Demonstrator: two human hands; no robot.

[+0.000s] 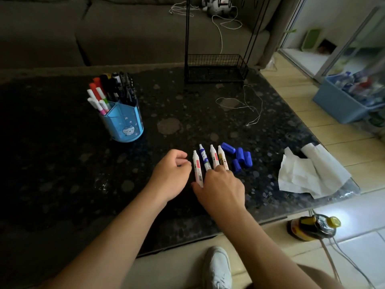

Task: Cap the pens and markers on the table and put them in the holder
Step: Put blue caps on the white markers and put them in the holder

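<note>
Four uncapped markers (208,161) side by side on the dark speckled table (62,163), near its front edge, right of centre. Long axes running front to back, close to parallel; nibs pointing away toward the far side, tail ends toward the near edge. Leftmost one white with a red label, next dark blue, then two more white-bodied, the last with a yellowish label.

Just right of the row, a loose cluster of blue caps (237,158), lying on their sides at mixed angles, touching or nearly touching one another, apart from the nibs.

Right hand (220,186) laid palm-down over the tail ends of the markers, fingers spread and flat, not wrapped around anything; fingertips pressing on the right-hand barrels. Left hand (170,172) just left of the row, fingers curled in loosely, thumb near the forefinger; cannot tell whether anything sits inside the curl.

Further left and back, a blue holder (127,126) with a cartoon face, upright, already packed with pens and markers standing on end.

Crumpled white tissue (312,174) at the right front corner. Thin white cord (250,107) looped behind. Black wire basket (216,69) at the far edge.
</note>
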